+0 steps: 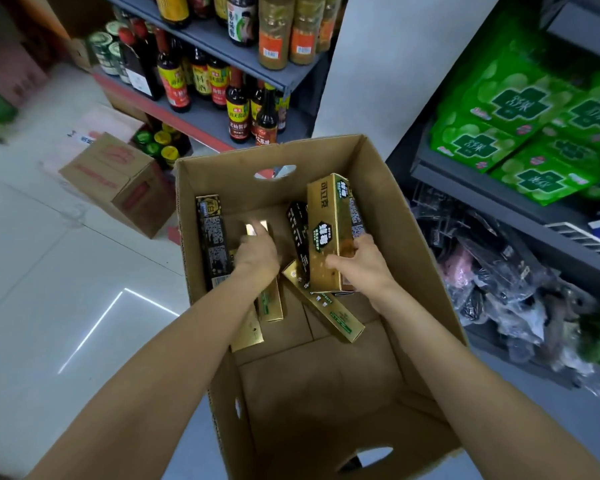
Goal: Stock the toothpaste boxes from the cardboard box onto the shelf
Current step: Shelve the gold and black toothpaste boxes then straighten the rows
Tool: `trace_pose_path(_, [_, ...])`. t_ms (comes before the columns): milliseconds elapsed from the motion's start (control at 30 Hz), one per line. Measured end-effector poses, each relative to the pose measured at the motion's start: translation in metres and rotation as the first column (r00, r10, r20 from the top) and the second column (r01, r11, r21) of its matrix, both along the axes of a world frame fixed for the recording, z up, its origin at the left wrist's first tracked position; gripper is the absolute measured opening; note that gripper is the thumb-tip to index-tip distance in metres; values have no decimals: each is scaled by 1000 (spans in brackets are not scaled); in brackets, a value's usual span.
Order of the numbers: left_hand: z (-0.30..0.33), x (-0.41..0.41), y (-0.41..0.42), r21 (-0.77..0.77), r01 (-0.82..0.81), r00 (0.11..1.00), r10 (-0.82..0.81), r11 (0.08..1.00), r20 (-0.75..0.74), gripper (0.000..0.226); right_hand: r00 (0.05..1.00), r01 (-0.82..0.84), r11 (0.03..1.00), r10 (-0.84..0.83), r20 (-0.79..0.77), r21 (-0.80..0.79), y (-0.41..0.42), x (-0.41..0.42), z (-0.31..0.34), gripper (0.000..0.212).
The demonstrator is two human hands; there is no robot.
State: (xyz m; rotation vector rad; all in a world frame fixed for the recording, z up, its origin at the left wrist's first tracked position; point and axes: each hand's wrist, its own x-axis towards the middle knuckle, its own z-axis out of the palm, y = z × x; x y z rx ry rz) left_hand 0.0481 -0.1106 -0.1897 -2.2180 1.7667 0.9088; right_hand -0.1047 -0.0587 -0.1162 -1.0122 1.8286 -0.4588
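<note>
Hands both down in cardboard box (388, 216) | right hand (362, 263) grips upright gold toothpaste box (328, 237), tilted up ready to lift out | left hand (258, 252) closing on another gold box (257, 227), grasp blurred, cannot tell | more lie loose at the bottom | shelf (499, 188) at right

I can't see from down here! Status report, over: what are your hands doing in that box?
Right hand grips gold toothpaste boxes, raised inside cardboard box. Left hand down on loose gold toothpaste box, grip unclear. Nothing blocking.
</note>
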Motion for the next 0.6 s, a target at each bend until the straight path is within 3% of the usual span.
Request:
trace_pose_path(67, [22,5,-2,-125,15,998,-23,992,-65,92,997,27,1000,-26,68,-8,1,-6,7,44])
trace_pose_path(167, [61,11,-8,-317,-15,957,-78,948,-279,91,988,60,997,-53,142,-42,3,-18,26,44])
trace_pose_path(300, [116,-10,-17,-380,-181,836,-62,907,-545,79,976,85,986,-54,211,-142,5,-39,63,54])
trace_pose_path(400, [151,-47,-23,-416,-226,776,-95,881,-624,67,989,42,969,-6,148,-242,5,-70,93,61])
trace_pose_path(600, [225,-160,-34,-479,-156,739,-219,864,-637,48,987,29,900,42,153,-434,8,-171,156,43])
